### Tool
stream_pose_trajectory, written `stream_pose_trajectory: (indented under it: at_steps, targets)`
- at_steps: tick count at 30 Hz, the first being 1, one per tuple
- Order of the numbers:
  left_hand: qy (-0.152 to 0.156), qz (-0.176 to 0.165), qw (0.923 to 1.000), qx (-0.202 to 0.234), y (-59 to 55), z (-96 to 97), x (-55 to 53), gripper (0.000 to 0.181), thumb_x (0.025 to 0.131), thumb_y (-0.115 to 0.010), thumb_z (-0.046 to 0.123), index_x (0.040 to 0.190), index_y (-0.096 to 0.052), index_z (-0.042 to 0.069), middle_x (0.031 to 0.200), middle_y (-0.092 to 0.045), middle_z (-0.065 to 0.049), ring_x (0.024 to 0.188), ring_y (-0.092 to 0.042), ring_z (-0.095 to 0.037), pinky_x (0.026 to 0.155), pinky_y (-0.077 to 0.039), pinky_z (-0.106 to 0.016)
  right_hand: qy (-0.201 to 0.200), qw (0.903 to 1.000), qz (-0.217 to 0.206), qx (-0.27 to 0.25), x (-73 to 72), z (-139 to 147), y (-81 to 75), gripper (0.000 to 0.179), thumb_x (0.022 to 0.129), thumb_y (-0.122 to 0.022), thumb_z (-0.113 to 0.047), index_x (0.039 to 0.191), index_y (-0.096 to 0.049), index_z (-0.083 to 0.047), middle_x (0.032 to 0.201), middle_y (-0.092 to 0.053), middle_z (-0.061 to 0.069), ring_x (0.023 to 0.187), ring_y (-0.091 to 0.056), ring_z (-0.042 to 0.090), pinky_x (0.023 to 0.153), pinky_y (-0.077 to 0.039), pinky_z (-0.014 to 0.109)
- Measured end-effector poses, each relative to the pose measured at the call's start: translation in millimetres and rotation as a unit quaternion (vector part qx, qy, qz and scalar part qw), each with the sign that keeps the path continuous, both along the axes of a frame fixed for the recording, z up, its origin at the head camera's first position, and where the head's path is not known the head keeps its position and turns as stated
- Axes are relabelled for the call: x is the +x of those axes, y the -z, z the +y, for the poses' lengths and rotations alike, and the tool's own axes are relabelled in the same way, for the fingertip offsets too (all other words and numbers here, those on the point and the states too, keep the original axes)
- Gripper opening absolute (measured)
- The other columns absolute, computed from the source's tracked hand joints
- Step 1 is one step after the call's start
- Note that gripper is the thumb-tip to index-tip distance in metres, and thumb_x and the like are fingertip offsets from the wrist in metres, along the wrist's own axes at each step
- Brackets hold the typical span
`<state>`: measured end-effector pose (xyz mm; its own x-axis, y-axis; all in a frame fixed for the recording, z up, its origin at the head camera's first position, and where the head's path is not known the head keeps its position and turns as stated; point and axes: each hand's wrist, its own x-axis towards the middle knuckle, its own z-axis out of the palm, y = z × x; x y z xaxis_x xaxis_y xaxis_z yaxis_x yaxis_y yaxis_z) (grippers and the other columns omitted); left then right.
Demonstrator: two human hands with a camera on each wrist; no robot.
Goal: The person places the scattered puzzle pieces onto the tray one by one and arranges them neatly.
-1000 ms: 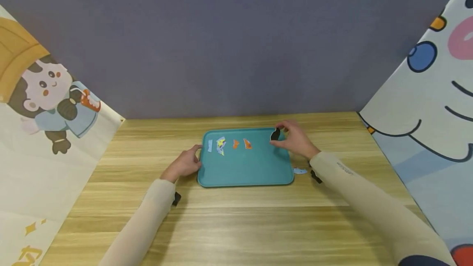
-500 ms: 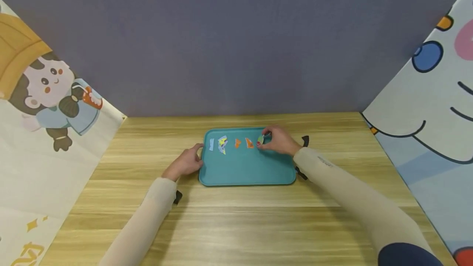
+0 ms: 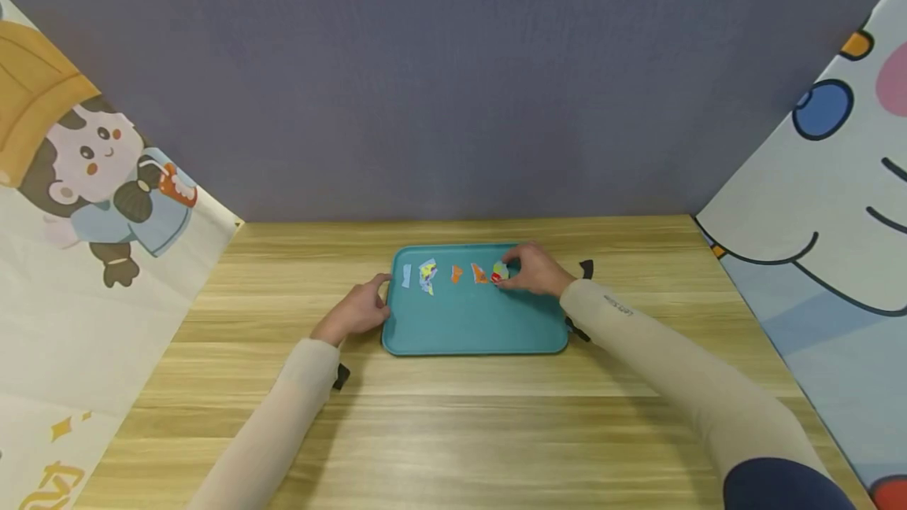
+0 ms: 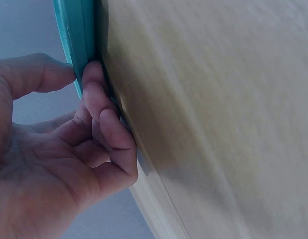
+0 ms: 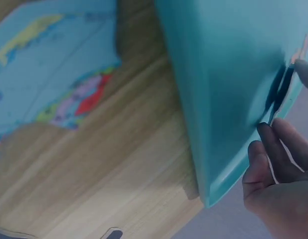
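The piece (image 3: 501,271) is over the far side of the tray (image 3: 475,325), just right of the row and near the far rim. I can't tell if it touches the tray floor. A wide stretch of blue-green lies between the row and the near rim, so there is room to slide things that way. On the right there is more tray, with the arm across its side.

The piece is thin and flat, green and yellow with a red spot. Its underside looks dark, and it leans up from the tray. The right hand (image 3: 534,270) pinches it between thumb and fingertips. The left hand (image 3: 356,311) pinches the left rim of the tray, thumb on top, fingers curled at the edge.

In the row I count one pale blue strip (image 3: 406,275), one yellow and blue patch (image 3: 427,276) and two orange bits (image 3: 468,274). The patch may be more than one bit; I can't tell. At least one big blue bit (image 5: 54,59) lies on the wooden tabletop (image 3: 439,431), beside the tray's right edge. Behind stands one grey wall (image 3: 453,85).
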<state>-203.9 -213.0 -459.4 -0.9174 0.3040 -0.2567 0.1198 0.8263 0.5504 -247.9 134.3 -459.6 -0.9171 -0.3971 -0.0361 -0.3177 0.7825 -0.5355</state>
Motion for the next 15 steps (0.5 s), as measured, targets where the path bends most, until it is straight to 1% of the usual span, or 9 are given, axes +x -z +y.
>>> stream_pose_trajectory:
  at_steps: [3,6,10,15]
  targets:
    - [-0.002,-0.001,1.0,-0.001,-1.5,0.2,0.8,0.066,0.084,-0.059,0.007,0.144,-0.03,0.004,0.083,-0.061,-0.008,0.068,-0.057,-0.019,0.061,-0.048,-0.033,-0.003,0.9998,0.004,0.017,-2.0,-0.1,1.5,0.052,0.074,-0.08,-0.028,0.116,-0.065,0.0,0.116,-0.063,0.014,0.117,-0.047,0.035,0.106,-0.026,0.048]
    - [-0.001,0.0,1.0,-0.003,-1.9,0.0,1.2,0.065,0.085,-0.058,0.007,0.144,-0.031,0.004,0.083,-0.061,-0.008,0.068,-0.057,-0.019,0.061,-0.047,-0.033,-0.005,0.9995,0.011,0.03,-3.4,-1.1,2.8,0.052,0.074,-0.08,-0.026,0.117,-0.065,0.0,0.118,-0.062,0.015,0.122,-0.042,0.037,0.104,-0.028,0.048]
    - [0.001,0.0,1.0,-0.005,-1.1,-0.1,1.0,0.065,0.085,-0.058,0.008,0.144,-0.031,0.005,0.084,-0.06,-0.008,0.068,-0.056,-0.019,0.061,-0.047,-0.033,-0.005,0.9992,0.018,0.035,-4.4,-1.8,5.1,0.049,0.075,-0.08,-0.022,0.115,-0.066,0.001,0.119,-0.06,0.016,0.125,-0.04,0.038,0.105,-0.029,0.046]
    - [0.0,0.002,1.0,-0.006,-1.3,0.5,0.8,0.066,0.085,-0.058,0.008,0.144,-0.031,0.005,0.083,-0.06,-0.008,0.067,-0.056,-0.019,0.06,-0.047,-0.033,0.0,0.9993,0.019,0.033,-5.2,-2.1,7.0,0.047,0.074,-0.08,-0.02,0.114,-0.066,0.001,0.116,-0.061,0.016,0.12,-0.045,0.035,0.102,-0.033,0.045]
